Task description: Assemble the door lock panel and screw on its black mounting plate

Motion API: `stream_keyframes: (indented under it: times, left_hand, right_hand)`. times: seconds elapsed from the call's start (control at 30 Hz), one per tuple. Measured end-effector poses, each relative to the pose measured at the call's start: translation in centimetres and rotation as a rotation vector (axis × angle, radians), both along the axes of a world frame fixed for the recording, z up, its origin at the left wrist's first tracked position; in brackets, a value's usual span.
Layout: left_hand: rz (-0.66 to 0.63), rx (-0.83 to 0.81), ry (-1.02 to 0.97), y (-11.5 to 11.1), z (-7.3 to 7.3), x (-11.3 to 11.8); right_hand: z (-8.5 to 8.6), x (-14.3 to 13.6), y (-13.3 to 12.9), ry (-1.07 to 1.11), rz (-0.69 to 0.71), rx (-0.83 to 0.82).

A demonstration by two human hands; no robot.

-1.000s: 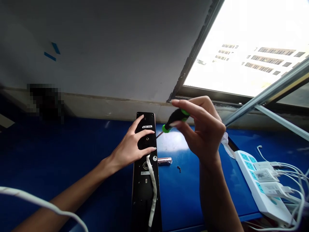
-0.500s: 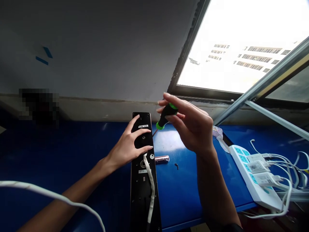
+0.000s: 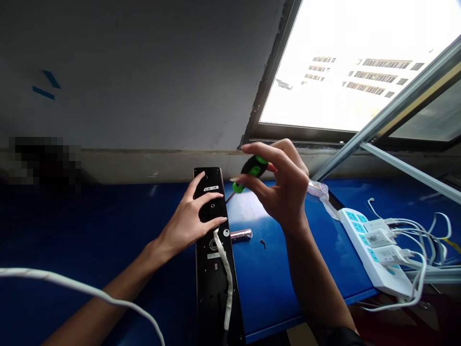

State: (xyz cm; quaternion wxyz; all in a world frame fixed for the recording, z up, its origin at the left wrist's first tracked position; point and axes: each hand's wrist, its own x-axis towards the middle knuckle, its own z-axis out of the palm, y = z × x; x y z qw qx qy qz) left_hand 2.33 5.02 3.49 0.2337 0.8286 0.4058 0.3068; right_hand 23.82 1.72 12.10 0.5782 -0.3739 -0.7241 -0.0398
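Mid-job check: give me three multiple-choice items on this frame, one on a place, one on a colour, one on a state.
1. Where does the left hand rest?
A. on the black panel
B. on the power strip
C. on the window sill

2. What colour is the table?
A. white
B. blue
C. red

3. How is the screwdriver held?
A. lying loose on the table
B. standing in the power strip
C. gripped in the right hand, above the table

Answers:
1 A, fingers spread across the panel's upper end.
2 B, the bare surface is deep blue.
3 C, fingers close round the green and black handle.
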Motion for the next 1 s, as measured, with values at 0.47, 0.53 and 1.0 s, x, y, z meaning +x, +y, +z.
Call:
stream_keyframes:
  times: [0.47,0.53,1.0]
  left_hand:
    - [0.003,0.019,0.01,0.2,0.0,0.1]
    - [0.005,0.027,0.008,0.2,-0.1,0.1]
    - [-0.015,0.211,0.072,-0.9,1.5,0.7]
  right_hand:
    - [0.1,-0.3,-0.7,-0.128,0.107,-0.187]
    - [0.2,0.0,-0.8,-0.156,0.156,-0.193]
    - [1.5,1.9,-2.9,0.02,-0.017,0.004]
